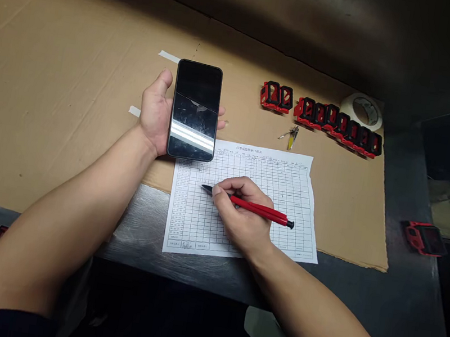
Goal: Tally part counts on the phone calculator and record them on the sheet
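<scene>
1. So the left hand [157, 112] is palm up and fairly open, with a black phone [195, 110] lying across it. The thumb comes up against the phone's left edge, and the fingertips [222, 112] just poke out past the right edge. The screen's dark, with a bright streak of glare near the bottom.
2. The right hand [241, 214] is closed in a normal writing grip around a red pen [261, 210], with the black tip angled down at the paper. Can't quite tell if the tip's actually touching.
3. Under that hand is a printed form [285, 189], a big grid with a heading and some handwriting, all too small to read. It lies partly on cardboard and partly on the desk [401, 299], and the bottom of the phone sits just over its top left corner.
4. A big cardboard sheet [47, 106] covers much of the desk, with white tape strips [169, 56] on it near the phone.
5. Past the form, there's a pair of red-and-black plastic parts [276, 97], then a longer line of the same parts [338, 124], with a tape roll [362, 110] just behind it. A small metal tool [288, 137] lies below them.
6. One more red part [424, 238] sits off the cardboard, well to the right.
</scene>
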A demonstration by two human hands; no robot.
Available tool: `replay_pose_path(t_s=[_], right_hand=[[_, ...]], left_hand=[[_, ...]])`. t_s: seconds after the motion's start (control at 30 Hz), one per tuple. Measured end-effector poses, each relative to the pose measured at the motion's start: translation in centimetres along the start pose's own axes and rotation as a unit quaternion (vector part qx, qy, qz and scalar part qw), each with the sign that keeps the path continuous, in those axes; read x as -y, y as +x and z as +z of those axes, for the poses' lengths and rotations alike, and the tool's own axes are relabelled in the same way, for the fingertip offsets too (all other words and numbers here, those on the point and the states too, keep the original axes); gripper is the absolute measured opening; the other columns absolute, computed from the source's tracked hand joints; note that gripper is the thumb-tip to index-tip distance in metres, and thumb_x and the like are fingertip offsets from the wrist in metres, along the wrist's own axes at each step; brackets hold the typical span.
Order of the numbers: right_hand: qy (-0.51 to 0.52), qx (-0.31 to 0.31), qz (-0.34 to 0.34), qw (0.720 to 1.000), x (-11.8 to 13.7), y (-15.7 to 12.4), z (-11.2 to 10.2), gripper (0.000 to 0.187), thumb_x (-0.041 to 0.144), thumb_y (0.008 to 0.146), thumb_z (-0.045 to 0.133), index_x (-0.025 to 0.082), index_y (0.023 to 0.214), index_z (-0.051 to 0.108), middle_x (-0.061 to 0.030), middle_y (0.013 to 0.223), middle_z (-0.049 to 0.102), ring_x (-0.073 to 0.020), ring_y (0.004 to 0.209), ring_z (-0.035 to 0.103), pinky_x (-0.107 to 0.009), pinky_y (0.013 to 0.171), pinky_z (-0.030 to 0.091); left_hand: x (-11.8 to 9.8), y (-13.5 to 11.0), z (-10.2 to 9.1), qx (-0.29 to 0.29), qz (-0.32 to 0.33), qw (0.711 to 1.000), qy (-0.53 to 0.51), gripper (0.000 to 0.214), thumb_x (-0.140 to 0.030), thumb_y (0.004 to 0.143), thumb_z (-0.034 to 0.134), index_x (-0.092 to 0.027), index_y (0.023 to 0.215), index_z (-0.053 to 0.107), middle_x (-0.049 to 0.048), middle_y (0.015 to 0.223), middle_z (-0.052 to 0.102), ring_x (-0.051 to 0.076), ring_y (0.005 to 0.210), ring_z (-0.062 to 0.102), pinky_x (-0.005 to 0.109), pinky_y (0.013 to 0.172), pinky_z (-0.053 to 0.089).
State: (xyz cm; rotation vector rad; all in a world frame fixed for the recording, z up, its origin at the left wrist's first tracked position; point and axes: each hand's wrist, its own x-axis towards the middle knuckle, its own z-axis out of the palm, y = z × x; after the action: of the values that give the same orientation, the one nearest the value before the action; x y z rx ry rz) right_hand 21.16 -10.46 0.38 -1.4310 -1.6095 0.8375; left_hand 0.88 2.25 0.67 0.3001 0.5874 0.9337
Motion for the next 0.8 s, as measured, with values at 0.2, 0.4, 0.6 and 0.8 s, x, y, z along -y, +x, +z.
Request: replay_pose_path(t_s=[0.2,0.4,0.6,0.8], right_hand=[[-0.016,0.032,-0.122,0.992,0.4,-0.4,-0.2,0.008,0.019,0.091,0.071,0.023,0.086,0.076,0.0007,0.079,0.08,-0.0138,0.066,0.074,-0.024,0.061,0.059],[0.021,0.124,-0.225,0.966,0.3,-1.0,-0.3,0.014,0.017,0.099,0.068,0.019,0.107,0.079,-0.006,0.096,0.084,-0.0155,0.082,0.081,-0.022,0.073,0.065],[0.018,0.135,-0.234,0.963,0.1,-1.1,-0.2,0.013,0.025,0.096,0.071,0.021,0.107,0.076,-0.0047,0.091,0.082,-0.0154,0.076,0.079,-0.025,0.069,0.063],[0.028,0.083,-0.083,0.993,0.7,-1.0,0.0,0.002,0.021,0.088,0.07,0.023,0.088,0.07,0.0025,0.075,0.077,-0.0113,0.059,0.069,-0.022,0.054,0.054]], left_hand=[[-0.1,-0.1,0.1,-0.012,0.013,1.0,0.003,0.101,-0.084,0.098,0.01,-0.008,0.134,0.066,0.0194,0.109,0.079,0.039,0.109,0.078,0.056,0.095,0.062],[-0.1,-0.3,0.6,-0.034,0.017,0.999,-0.005,0.103,-0.083,0.099,0.009,-0.005,0.138,0.063,0.0218,0.112,0.079,0.039,0.112,0.077,0.057,0.1,0.06],[0.0,-0.7,1.1,-0.047,0.027,0.998,0.019,0.1,-0.084,0.099,0.01,-0.009,0.14,0.063,0.0185,0.115,0.078,0.038,0.12,0.074,0.06,0.107,0.056],[0.0,-0.4,0.7,-0.045,0.027,0.998,0.018,0.101,-0.084,0.098,0.01,-0.008,0.138,0.064,0.0201,0.114,0.079,0.038,0.118,0.075,0.057,0.105,0.058]])
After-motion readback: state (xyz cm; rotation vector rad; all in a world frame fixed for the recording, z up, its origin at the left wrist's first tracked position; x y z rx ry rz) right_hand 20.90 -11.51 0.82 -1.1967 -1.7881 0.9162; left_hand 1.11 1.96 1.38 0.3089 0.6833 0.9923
